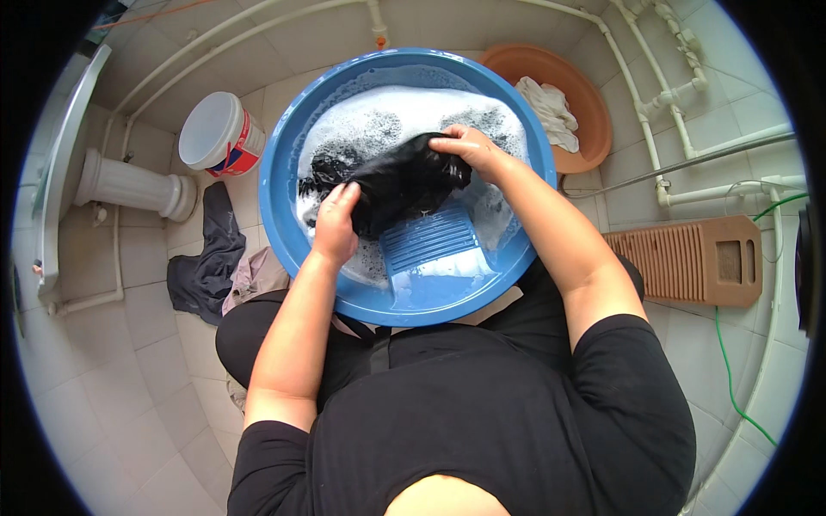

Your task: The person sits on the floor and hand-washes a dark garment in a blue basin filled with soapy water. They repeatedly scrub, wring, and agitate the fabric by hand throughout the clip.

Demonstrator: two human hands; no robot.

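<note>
A wet black garment (404,181) is stretched between my two hands, above the large blue basin (275,211). My left hand (336,224) grips its left end, the fingers partly hidden by the cloth. At the upper right end, my right hand (469,150) pinches the fabric between thumb and fingers. White suds (357,107) cover the water, and dark patches of submerged cloth show through them. The ridged blue washboard part (434,241) slopes along the basin's near side, just below the garment.
A brown basin (594,129) with white cloth (548,107) stands at the back right. To the left are a white bucket (211,133), dark clothing (206,258) on the floor and a white pedestal (133,185). A brown washboard (688,258) lies at the right, near pipes (650,142) and a green cord (731,378).
</note>
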